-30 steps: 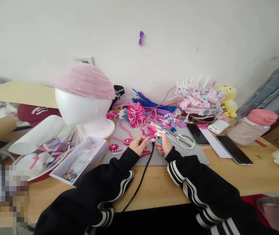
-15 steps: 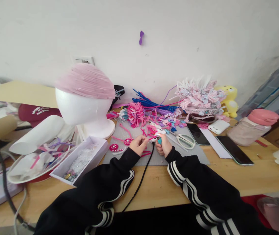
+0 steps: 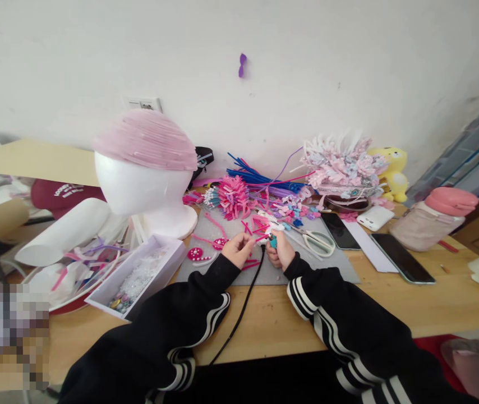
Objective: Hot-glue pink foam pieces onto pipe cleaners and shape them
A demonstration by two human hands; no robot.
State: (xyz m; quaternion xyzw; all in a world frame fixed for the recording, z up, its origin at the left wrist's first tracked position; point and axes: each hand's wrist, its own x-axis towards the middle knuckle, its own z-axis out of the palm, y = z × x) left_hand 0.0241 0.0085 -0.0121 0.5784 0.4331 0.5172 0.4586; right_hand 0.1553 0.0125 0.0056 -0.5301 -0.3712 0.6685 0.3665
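Pinched in the fingers of my left hand (image 3: 238,250) is a bright pink pipe cleaner (image 3: 259,238), its free end pointing right. My right hand (image 3: 282,251) is closed around a teal lighter (image 3: 273,241), thumb on its top, close to that end. Beneath both hands lies a grey mat (image 3: 216,275) with more cut pink pipe cleaner pieces on it. A white glue gun (image 3: 271,220) sits just beyond, its black cord (image 3: 243,307) running toward me between my hands. Scissors with white handles (image 3: 320,243) rest to the right.
On the left stand a white foam head (image 3: 142,185) with a pink cap and a box of beads (image 3: 142,280). Blue pipe cleaners (image 3: 256,175) and a decorated pink headpiece (image 3: 344,168) lie at the back. Two phones (image 3: 403,258) and a pink-lidded jar (image 3: 433,219) are on the right.
A bright glow at the lighter's top, by the pipe cleaner's end, no longer shows. Both hands have stayed nearly where they were.
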